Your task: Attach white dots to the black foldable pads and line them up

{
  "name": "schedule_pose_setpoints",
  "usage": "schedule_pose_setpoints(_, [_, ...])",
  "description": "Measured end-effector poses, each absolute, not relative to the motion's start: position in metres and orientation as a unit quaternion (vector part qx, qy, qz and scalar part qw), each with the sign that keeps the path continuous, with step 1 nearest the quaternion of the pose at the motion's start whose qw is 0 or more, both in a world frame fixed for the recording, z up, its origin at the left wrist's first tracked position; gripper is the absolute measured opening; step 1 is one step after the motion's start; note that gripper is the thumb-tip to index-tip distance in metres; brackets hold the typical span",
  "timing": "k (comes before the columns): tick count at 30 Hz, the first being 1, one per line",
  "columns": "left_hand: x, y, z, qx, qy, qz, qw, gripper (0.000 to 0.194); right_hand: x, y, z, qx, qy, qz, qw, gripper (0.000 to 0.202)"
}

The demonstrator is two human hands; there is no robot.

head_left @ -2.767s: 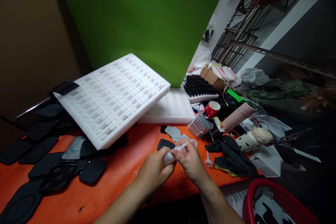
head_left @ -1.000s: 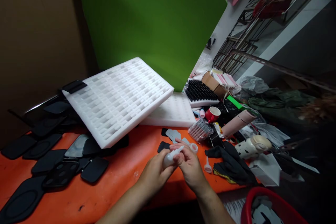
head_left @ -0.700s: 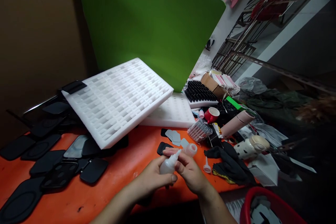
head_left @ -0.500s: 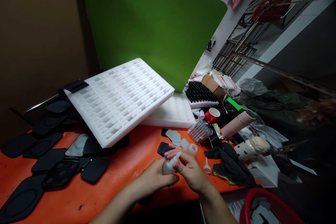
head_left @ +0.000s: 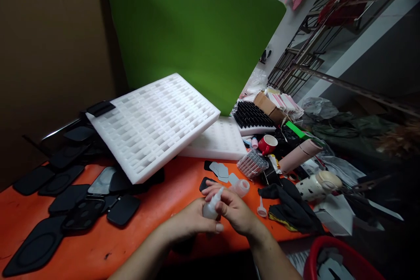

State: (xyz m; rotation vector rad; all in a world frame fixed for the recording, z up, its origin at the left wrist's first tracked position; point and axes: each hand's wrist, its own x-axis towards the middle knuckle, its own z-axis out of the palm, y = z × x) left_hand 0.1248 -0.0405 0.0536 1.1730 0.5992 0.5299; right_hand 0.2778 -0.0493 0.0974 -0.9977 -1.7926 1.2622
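A small translucent bottle (head_left: 210, 210) with a pointed nozzle is held upright, slightly tilted, above the orange table's front edge. My left hand (head_left: 188, 223) is wrapped round its body. The fingers of my right hand (head_left: 234, 212) close about the nozzle and upper part from the other side. Just beyond my right hand an open translucent pink bottle (head_left: 242, 187) lies on its side. To the right is a loose nozzle cap (head_left: 261, 209). Grey rounded plates (head_left: 220, 171) and a black plate (head_left: 206, 183) lie behind my hands.
Black folding pads (head_left: 34, 245) cover the left of the orange table (head_left: 147, 236). A white foam tray (head_left: 157, 127) leans behind. At the right are a red mug (head_left: 267, 143), a pink tumbler (head_left: 301, 156), black cloth (head_left: 292, 210) and a red bin (head_left: 311, 256).
The view has shifted a little, so the table items sit farther right. The bottle now stands more upright, and both hands remain on it.
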Motion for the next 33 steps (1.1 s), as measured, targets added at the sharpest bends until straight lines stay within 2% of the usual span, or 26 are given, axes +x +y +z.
schedule_pose_setpoints(5, [0.134, -0.038, 0.046, 0.57, 0.377, 0.353, 0.639, 0.037, 0.261, -0.047, 0.074, -0.46, -0.674, 0.383, 0.433, 0.027])
schedule_pose_setpoints(8, [0.131, -0.036, 0.043, 0.578, 0.452, 0.391, 0.555, 0.026, 0.244, -0.049, 0.06, -0.513, -0.629, 0.327, 0.484, 0.022])
schedule_pose_setpoints(10, [0.125, -0.036, 0.044, 0.586, 0.471, 0.392, 0.53, 0.022, 0.238, -0.05, 0.059, -0.522, -0.621, 0.327, 0.485, 0.022])
schedule_pose_setpoints(14, [0.118, -0.04, 0.047, 0.616, 0.414, 0.355, 0.569, 0.031, 0.249, -0.052, 0.075, -0.458, -0.672, 0.41, 0.413, 0.027])
schedule_pose_setpoints(18, [0.119, -0.044, 0.046, 0.637, 0.35, 0.3, 0.618, 0.029, 0.262, -0.056, 0.089, -0.407, -0.705, 0.462, 0.352, 0.028])
schedule_pose_setpoints(24, [0.121, -0.046, 0.043, 0.638, 0.402, 0.34, 0.562, 0.034, 0.25, -0.061, 0.072, -0.461, -0.701, 0.375, 0.394, 0.024])
schedule_pose_setpoints(29, [0.115, -0.049, 0.041, 0.638, 0.462, 0.363, 0.498, 0.022, 0.234, -0.062, 0.056, -0.466, -0.682, 0.349, 0.443, 0.024])
schedule_pose_setpoints(33, [0.111, -0.044, 0.033, 0.633, 0.484, 0.377, 0.472, 0.024, 0.231, -0.053, 0.048, -0.458, -0.683, 0.337, 0.458, 0.026])
